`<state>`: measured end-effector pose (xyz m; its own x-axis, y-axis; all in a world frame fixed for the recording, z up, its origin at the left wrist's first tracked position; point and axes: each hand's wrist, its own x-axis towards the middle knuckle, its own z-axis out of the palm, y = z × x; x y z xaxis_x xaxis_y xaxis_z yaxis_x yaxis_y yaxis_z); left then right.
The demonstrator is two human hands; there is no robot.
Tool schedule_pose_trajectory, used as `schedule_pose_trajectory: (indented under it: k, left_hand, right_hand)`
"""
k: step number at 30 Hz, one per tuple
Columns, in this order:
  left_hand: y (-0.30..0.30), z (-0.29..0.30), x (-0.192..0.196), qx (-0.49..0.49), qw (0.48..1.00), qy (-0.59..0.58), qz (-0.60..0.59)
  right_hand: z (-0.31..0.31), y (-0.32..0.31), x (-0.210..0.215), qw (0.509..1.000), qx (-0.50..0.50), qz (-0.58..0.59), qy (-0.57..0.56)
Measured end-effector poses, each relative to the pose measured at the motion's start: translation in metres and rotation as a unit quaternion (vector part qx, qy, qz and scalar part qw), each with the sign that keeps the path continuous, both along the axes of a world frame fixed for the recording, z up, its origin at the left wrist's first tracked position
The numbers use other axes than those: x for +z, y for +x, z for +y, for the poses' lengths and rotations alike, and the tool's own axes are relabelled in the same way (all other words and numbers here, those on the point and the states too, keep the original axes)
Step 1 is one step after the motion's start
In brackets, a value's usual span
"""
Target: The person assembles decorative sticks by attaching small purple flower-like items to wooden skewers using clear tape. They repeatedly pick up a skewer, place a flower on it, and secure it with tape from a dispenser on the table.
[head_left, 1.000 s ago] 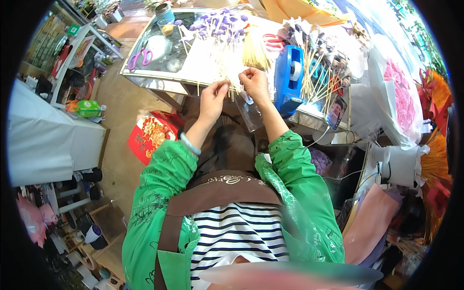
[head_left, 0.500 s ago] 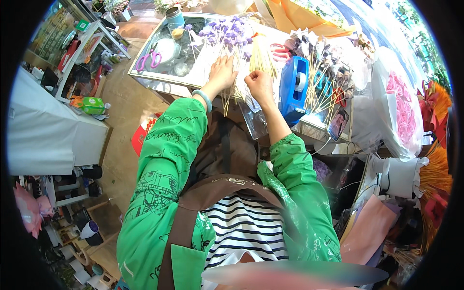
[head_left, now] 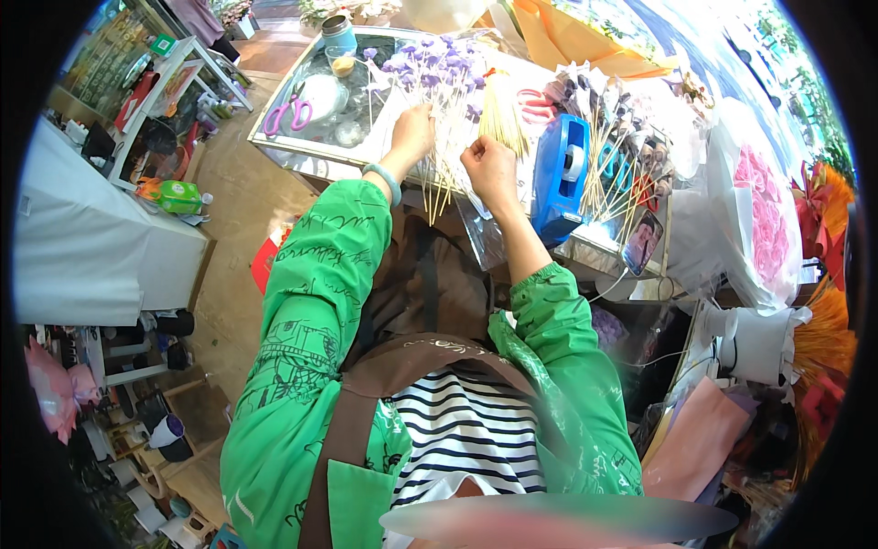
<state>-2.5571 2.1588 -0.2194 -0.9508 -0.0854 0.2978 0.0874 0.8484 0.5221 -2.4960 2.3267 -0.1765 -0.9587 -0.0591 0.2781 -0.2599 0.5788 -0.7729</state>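
Observation:
My left hand is closed, fingers curled together, at the left edge of a spread of purple flowers on thin stems. What it pinches, if anything, is too small to make out. Pale stems from that spread hang over the table's front edge between my hands. My right hand is closed too, just below a bundle of pale sticks tied with orange at the top; its fingertips hide what they hold. A clear plastic sheet hangs over the edge beside my right wrist.
A blue tape dispenser stands right of my right hand, near red-handled scissors. Purple-handled scissors and a jar lie left. Further right are wrapped stems, a phone and a pink bouquet.
My left hand has gone from fingers stretched over the stems to curled together. My right hand stays closed in nearly the same place. The view has shifted slightly.

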Motion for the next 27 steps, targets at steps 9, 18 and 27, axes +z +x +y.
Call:
schedule_pose_trajectory:
  k: [9, 18, 27]
  left_hand:
    - [-0.008, -0.014, -0.008, 0.094, 0.976, 0.196, -0.007]
    - [-0.010, 0.004, -0.014, 0.047, 0.970, 0.218, 0.096]
    - [-0.007, 0.011, 0.014, -0.020, 0.810, 0.580, -0.083]
  right_hand:
    - [0.008, -0.007, -0.011, 0.999, -0.028, 0.004, -0.041]
    - [-0.012, 0.006, -0.007, 0.988, 0.021, -0.035, -0.149]
    - [-0.015, 0.009, -0.014, 0.982, 0.025, -0.050, -0.182]
